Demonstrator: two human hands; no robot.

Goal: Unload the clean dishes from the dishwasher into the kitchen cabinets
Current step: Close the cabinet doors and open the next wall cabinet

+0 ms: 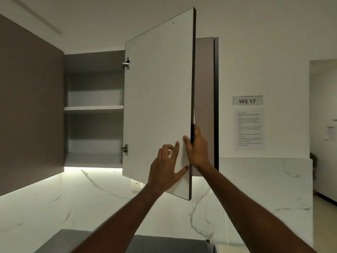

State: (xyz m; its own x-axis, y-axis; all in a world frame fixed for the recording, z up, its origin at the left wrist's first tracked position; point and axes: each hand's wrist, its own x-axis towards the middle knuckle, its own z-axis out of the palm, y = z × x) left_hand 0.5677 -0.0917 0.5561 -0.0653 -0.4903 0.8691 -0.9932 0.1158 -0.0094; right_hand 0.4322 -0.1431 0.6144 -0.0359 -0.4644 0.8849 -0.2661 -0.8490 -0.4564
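Note:
An upper kitchen cabinet stands open, its two shelves bare. Its door, pale on the inside and dark on the edge, swings out toward me on two metal hinges. My right hand grips the door's free edge low down, thumb on the pale inside face and fingers wrapped behind. My left hand lies against the inside face just left of it, thumb spread flat and fingers half bent. No dishes or dishwasher are in view.
A closed brown cabinet door fills the left. Another brown door shows behind the open one. Below are a lit marble backsplash with a wall socket, and a dark counter surface. A "WS 17" sign hangs right.

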